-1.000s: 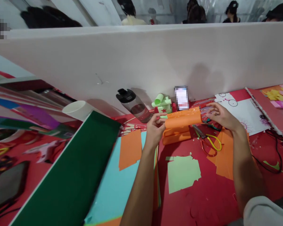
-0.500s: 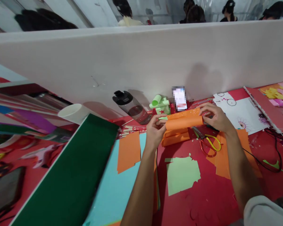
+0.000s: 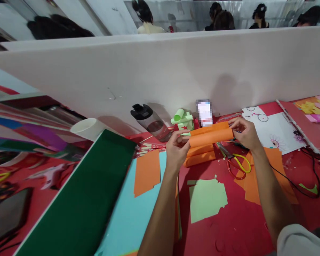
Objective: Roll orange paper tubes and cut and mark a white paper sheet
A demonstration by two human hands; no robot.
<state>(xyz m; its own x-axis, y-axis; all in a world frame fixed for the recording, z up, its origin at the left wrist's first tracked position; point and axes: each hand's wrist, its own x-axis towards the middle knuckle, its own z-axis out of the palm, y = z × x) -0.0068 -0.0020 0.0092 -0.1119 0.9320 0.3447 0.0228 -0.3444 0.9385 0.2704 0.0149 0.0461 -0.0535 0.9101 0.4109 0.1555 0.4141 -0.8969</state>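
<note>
Between my two hands is a sheet of orange paper, curled into a loose roll above the table. My left hand pinches its left end, and my right hand holds the right end by the upper edge. Just below it lies another piece of rolled orange paper, partly covered by the held one. Scissors with red and yellow handles rest by my right forearm. Nearer to me is a ragged piece of light green paper. Behind the roll stand light green paper tubes.
A bottle leans near the white partition, with a lit phone farther right. A long green box and blue paper lie left. Orange sheets and a black cable are on the right.
The view has shifted slightly, so everything sits a little to the right and lower. Both hands still hold the orange paper; its curl looks slightly more closed.
</note>
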